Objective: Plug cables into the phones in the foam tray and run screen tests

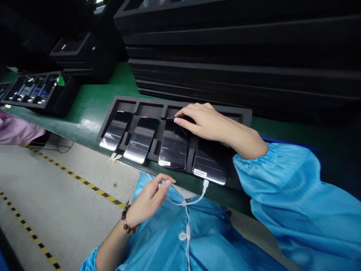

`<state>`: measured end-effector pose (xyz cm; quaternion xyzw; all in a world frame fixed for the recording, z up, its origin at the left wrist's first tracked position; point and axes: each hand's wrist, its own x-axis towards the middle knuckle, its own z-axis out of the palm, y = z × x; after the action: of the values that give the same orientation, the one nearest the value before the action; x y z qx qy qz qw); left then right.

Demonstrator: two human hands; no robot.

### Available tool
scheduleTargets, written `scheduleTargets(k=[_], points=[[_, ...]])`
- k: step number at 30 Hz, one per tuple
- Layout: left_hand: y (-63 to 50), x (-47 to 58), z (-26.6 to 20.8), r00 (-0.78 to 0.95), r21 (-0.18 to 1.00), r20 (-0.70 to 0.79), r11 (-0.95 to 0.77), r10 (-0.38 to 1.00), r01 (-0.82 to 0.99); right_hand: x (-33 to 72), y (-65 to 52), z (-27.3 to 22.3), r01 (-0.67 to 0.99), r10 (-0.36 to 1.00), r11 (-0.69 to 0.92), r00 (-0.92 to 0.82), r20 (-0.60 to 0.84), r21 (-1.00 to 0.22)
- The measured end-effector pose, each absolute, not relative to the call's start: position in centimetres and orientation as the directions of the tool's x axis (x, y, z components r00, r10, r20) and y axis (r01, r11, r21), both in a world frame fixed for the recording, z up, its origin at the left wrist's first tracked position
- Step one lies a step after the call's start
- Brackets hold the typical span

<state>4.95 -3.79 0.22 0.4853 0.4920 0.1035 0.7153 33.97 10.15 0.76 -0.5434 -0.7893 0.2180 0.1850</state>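
Observation:
Four-slot black foam tray point(245, 113) holds dark smartphones in a row, their lower ends jutting past its near edge. My right hand point(201, 119) reaches over the tray, thumb and fingertips closed around the top end of the third smartphone point(173, 145) from the left. Below that phone, my left hand point(153, 195) pinches a thin white cable point(194, 202); the tip between the fingers is mostly hidden. A white plug point(205, 184) on the cable meets or nearly touches the bottom edge of the rightmost smartphone point(210, 162). Two more smartphones point(141, 139) lie to the left.
Tall stacks of black trays point(225, 71) rise behind. Farther left on the green bench point(93, 101) stands another filled tray point(34, 90). A pink sleeve point(18, 128) of another person shows at the left edge. Yellow-black tape point(81, 182) marks the floor.

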Motion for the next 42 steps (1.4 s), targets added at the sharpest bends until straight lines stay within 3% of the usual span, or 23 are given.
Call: scheduleTargets(k=[4,8,14,30,38,42], points=[[-3.6,5.7,0.8,0.564,0.784,-0.58,0.592,0.588,0.189,33.7,10.0,0.6,0.756,0.925,0.344,-0.373,0.066,-0.557],[-3.3,6.7,0.4,0.472,0.815,-0.559,0.558,0.682,0.158,33.7,9.8,1.0,0.745,0.919,0.352,-0.39,0.057,-0.567],[-3.2,7.7,-0.4,0.429,0.753,-0.595,0.657,0.679,0.005,33.7,9.7,1.2,0.731,0.92,0.347,-0.386,0.062,-0.587],[-2.8,8.9,0.6,0.41,0.73,-0.585,0.675,0.7,-0.11,33.3,9.7,1.8,0.728,0.946,0.292,-0.316,0.074,-0.62],[-2.5,9.1,0.6,0.401,0.784,-0.553,0.619,0.73,-0.048,32.9,9.3,2.0,0.785,0.949,0.282,-0.313,0.039,-0.552],[-2.0,9.0,0.8,0.303,0.908,-0.42,0.399,0.856,0.13,32.6,9.0,2.0,0.808,0.963,0.233,-0.268,0.015,-0.541]])
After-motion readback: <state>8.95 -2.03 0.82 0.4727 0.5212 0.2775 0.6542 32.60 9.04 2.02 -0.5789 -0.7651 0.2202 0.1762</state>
